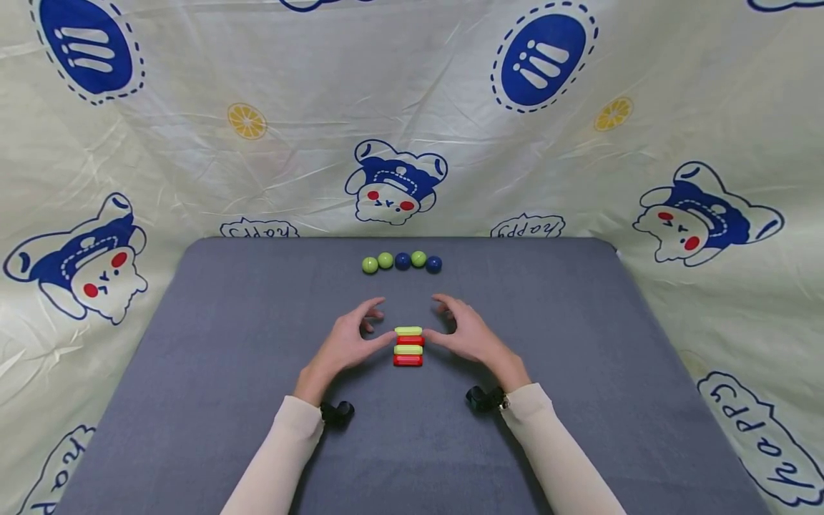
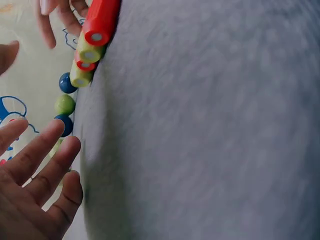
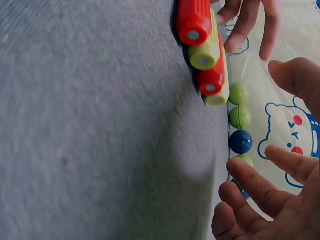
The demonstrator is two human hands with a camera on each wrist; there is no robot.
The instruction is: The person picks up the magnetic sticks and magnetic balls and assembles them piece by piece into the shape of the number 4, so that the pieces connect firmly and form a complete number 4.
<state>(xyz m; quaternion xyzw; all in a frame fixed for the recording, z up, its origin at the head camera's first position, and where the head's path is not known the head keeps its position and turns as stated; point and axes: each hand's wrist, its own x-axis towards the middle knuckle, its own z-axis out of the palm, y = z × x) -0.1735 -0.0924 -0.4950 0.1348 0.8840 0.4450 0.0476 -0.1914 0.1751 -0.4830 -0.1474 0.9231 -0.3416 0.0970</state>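
Note:
Two red rods (image 1: 408,360) and two yellow-green rods (image 1: 408,331), short and ridged, lie side by side in an alternating row on the cloth. Round metal tips show on the ends of the red rod (image 2: 102,22) and its neighbours in the left wrist view. My left hand (image 1: 347,342) is held at the row's left, fingers spread and loosely bent, holding nothing. Mirroring it on the right, my right hand (image 1: 473,335) has its thumb near the rods' other ends, also with nothing in it. In the head view both thumb tips are close to the far rods; whether they touch I cannot tell.
Beyond the hands, near the table's far edge, stand green balls (image 1: 370,265) and blue balls (image 1: 434,265) in a slightly uneven row. Grey cloth (image 1: 212,400) covers the table. A pale printed sheet (image 1: 309,164) hangs behind and around it.

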